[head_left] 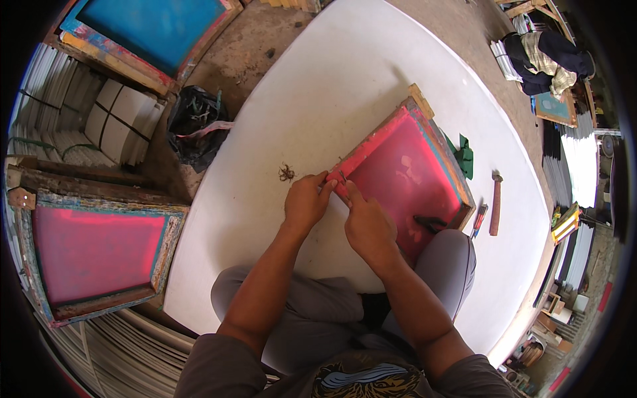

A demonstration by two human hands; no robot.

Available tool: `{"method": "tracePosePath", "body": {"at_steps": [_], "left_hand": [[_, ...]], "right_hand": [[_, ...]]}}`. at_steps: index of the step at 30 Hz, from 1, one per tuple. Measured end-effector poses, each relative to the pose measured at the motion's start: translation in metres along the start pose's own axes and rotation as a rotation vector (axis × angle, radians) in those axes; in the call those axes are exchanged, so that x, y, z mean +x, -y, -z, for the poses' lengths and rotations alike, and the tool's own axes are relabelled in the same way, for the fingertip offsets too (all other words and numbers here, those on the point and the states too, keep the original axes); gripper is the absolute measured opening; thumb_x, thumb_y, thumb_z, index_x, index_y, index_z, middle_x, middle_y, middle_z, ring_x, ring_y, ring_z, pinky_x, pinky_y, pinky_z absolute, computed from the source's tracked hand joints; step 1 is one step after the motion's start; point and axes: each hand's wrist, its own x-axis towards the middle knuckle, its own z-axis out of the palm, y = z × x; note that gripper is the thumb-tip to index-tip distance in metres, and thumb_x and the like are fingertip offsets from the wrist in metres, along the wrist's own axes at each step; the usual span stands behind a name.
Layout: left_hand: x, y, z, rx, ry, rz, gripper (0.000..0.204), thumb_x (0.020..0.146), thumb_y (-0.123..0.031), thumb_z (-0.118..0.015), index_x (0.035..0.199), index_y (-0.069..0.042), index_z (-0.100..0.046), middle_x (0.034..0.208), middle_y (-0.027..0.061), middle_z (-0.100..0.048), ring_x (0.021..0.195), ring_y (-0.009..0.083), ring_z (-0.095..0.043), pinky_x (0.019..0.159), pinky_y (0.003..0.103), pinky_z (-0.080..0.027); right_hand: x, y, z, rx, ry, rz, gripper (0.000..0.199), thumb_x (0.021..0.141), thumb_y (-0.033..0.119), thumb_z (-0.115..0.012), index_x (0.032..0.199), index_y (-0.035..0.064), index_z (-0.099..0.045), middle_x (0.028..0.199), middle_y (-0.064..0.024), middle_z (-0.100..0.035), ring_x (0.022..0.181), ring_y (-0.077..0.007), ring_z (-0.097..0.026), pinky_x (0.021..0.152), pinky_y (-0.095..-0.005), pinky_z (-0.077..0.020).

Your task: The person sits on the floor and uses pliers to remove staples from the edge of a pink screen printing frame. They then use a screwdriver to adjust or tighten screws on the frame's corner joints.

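Note:
A wooden screen printing frame (434, 123) with pink mesh (398, 182) lies tilted on the white surface, its near side by my right knee. My left hand (307, 204) grips the frame's left corner, thumb on top. Close beside it, my right hand (370, 225) is closed, index finger pointing at the same corner. A thin dark tip shows between the hands; the rest of what my right hand holds is hidden. A dark-handled tool (431, 223) lies on the mesh. Left of the corner is a small heap of thin brown bits (286, 173).
To the right lie a wooden-handled hammer (496, 205), a red and blue hand tool (480, 220) and green material (464, 157). More screen frames, one pink (99, 249) and one blue (149, 30), stand at left near a black plastic bag (196, 126) and stacked white sheets (119, 123).

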Motion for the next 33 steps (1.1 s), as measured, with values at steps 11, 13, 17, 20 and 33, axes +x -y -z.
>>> {"method": "tracePosePath", "body": {"at_steps": [11,13,17,20,33], "left_hand": [[0.000,0.000,0.001,-0.012,-0.009,-0.006,0.036,0.099,-0.036,-0.067,0.118,-0.006,-0.076,0.097,0.0202,-0.074,0.087,0.0375,-0.072,0.077,0.047,-0.055],[-0.001,-0.003,0.004,0.002,0.008,-0.003,0.036,0.099,-0.036,-0.067,0.118,-0.006,-0.076,0.098,0.0198,-0.074,0.087,0.0373,-0.072,0.077,0.047,-0.055],[-0.001,-0.004,0.004,0.006,-0.013,-0.012,0.037,0.097,-0.032,-0.070,0.120,-0.004,-0.076,0.097,0.0212,-0.075,0.083,0.0342,-0.073,0.076,0.042,-0.055],[-0.001,-0.004,0.005,-0.006,-0.010,0.000,0.036,0.097,-0.032,-0.070,0.120,-0.004,-0.076,0.097,0.0206,-0.075,0.081,0.0333,-0.072,0.076,0.042,-0.055],[0.000,-0.011,0.008,-0.007,0.008,0.026,0.039,0.094,-0.031,-0.074,0.123,-0.004,-0.075,0.095,0.0182,-0.076,0.074,0.0280,-0.071,0.072,0.039,-0.054]], "right_hand": [[-0.001,-0.002,-0.004,0.028,-0.035,-0.006,0.063,0.096,0.012,-0.055,0.157,0.0127,-0.041,0.112,-0.0275,-0.067,0.098,-0.0442,-0.071,0.086,-0.0531,-0.0568],[0.000,-0.004,-0.006,0.035,-0.046,-0.003,0.062,0.096,0.012,-0.055,0.157,0.0135,-0.042,0.112,-0.0273,-0.067,0.097,-0.0446,-0.071,0.086,-0.0535,-0.0568],[0.002,-0.007,-0.006,0.047,-0.054,-0.010,0.060,0.096,0.013,-0.054,0.155,0.0143,-0.044,0.111,-0.0271,-0.068,0.096,-0.0455,-0.071,0.085,-0.0544,-0.0566],[0.000,-0.008,-0.007,0.052,-0.070,0.006,0.055,0.100,0.016,-0.052,0.154,0.0144,-0.045,0.109,-0.0276,-0.068,0.095,-0.0466,-0.071,0.084,-0.0555,-0.0561],[0.006,-0.028,-0.018,0.189,-0.151,0.015,0.046,0.104,0.021,-0.053,0.150,0.0224,-0.052,0.102,-0.0259,-0.068,0.094,-0.0475,-0.070,0.084,-0.0579,-0.0541]]}}
